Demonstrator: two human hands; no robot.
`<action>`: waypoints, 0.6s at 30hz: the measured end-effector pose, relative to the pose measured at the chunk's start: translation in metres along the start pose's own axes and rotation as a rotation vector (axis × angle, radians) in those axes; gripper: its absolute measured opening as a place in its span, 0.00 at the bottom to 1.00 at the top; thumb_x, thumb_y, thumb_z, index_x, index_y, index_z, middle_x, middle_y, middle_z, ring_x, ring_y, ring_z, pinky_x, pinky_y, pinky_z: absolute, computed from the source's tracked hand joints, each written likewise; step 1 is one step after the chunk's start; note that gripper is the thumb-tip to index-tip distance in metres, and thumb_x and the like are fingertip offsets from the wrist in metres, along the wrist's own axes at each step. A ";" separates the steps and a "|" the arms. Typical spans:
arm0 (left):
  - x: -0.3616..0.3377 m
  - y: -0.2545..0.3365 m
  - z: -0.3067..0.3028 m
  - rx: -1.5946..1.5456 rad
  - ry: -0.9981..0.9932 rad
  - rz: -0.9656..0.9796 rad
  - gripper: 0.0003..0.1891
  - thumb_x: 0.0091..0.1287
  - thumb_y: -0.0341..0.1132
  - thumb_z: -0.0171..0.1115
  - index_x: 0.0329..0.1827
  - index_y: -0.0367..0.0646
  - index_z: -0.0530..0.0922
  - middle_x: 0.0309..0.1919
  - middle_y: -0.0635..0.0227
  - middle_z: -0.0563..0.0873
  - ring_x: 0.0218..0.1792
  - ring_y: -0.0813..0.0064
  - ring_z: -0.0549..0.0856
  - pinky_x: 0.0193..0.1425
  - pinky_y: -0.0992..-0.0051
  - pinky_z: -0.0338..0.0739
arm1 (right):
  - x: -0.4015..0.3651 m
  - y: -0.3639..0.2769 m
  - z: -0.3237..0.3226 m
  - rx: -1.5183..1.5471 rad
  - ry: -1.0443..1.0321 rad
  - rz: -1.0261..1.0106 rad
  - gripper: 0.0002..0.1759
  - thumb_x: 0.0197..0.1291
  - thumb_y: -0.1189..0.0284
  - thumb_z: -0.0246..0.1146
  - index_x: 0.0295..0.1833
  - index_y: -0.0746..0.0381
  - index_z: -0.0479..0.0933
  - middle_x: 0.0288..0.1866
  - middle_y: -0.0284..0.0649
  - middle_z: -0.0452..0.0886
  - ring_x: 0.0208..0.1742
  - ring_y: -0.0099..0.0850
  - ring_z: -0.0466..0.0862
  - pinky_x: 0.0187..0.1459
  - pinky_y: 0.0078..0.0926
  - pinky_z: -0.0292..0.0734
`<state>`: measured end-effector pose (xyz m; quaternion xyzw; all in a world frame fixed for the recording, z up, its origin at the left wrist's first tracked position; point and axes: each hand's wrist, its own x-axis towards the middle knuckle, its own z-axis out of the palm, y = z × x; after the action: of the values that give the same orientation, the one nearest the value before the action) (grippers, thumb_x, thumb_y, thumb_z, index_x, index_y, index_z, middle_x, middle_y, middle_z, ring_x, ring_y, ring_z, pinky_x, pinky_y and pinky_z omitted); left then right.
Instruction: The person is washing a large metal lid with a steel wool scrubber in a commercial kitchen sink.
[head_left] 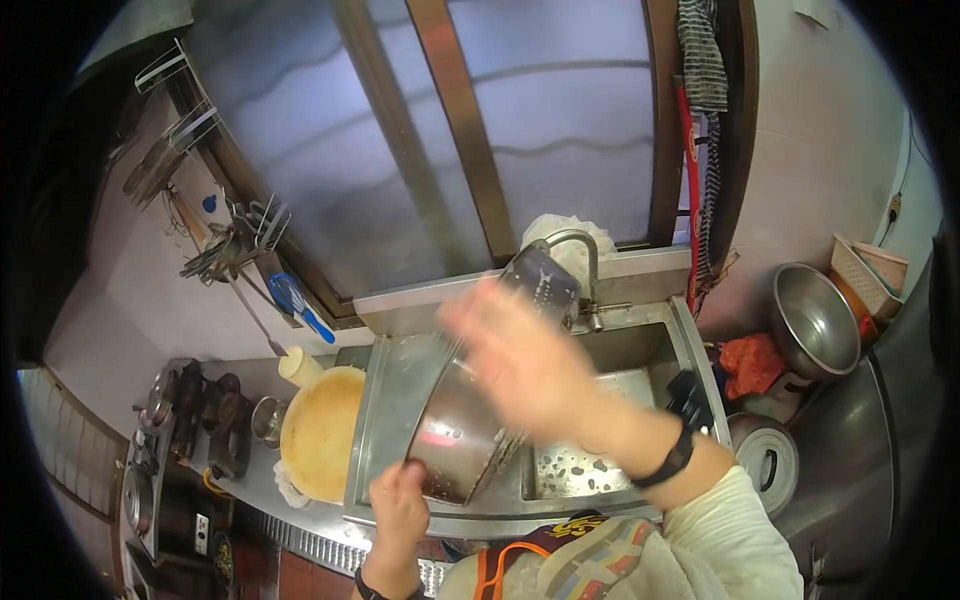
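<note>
A tilted steel pot (445, 430), wet and shiny, leans over the left part of the sink counter. My left hand (399, 503) is closed on its lower left rim, thumb on top. Above the pot is my right hand (530, 365), blurred by motion, its fingers stretched toward the upper left and overlapping the pot in this view. It hides part of the pot's far side. Just right of the pot lies the steel sink basin (655, 350), with water drops on its floor.
A curved faucet (590, 270) stands behind the sink, near a dark container (542, 278) with pale print. Left of the sink is a round wooden board (325, 435) beside a small metal bowl (268, 420). At right are a large steel bowl (815, 320) and a red bag (750, 365).
</note>
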<state>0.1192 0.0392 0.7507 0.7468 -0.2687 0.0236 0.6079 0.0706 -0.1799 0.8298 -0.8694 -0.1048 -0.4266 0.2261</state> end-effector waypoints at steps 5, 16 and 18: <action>0.002 -0.019 0.004 0.022 0.011 0.003 0.18 0.69 0.39 0.54 0.23 0.34 0.72 0.15 0.77 0.67 0.23 0.85 0.63 0.24 0.77 0.59 | -0.026 -0.049 0.026 -0.021 -0.036 -0.016 0.30 0.62 0.69 0.53 0.67 0.72 0.58 0.67 0.69 0.56 0.71 0.57 0.57 0.67 0.55 0.53; 0.000 -0.008 0.013 -0.065 0.054 -0.019 0.17 0.68 0.39 0.56 0.25 0.34 0.74 0.18 0.79 0.68 0.24 0.87 0.64 0.25 0.80 0.58 | -0.014 -0.002 0.010 -0.072 0.183 0.300 0.30 0.60 0.68 0.56 0.61 0.79 0.59 0.60 0.70 0.64 0.64 0.60 0.65 0.62 0.50 0.63; 0.002 -0.006 0.014 -0.042 0.048 -0.011 0.17 0.68 0.39 0.56 0.26 0.34 0.74 0.19 0.79 0.69 0.24 0.87 0.64 0.25 0.81 0.58 | -0.032 -0.033 0.023 -0.136 0.100 0.069 0.31 0.54 0.70 0.63 0.59 0.75 0.61 0.63 0.63 0.64 0.65 0.54 0.66 0.65 0.51 0.61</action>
<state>0.1198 0.0261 0.7425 0.7345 -0.2506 0.0324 0.6298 0.0545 -0.1395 0.8020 -0.8634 -0.0344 -0.4676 0.1862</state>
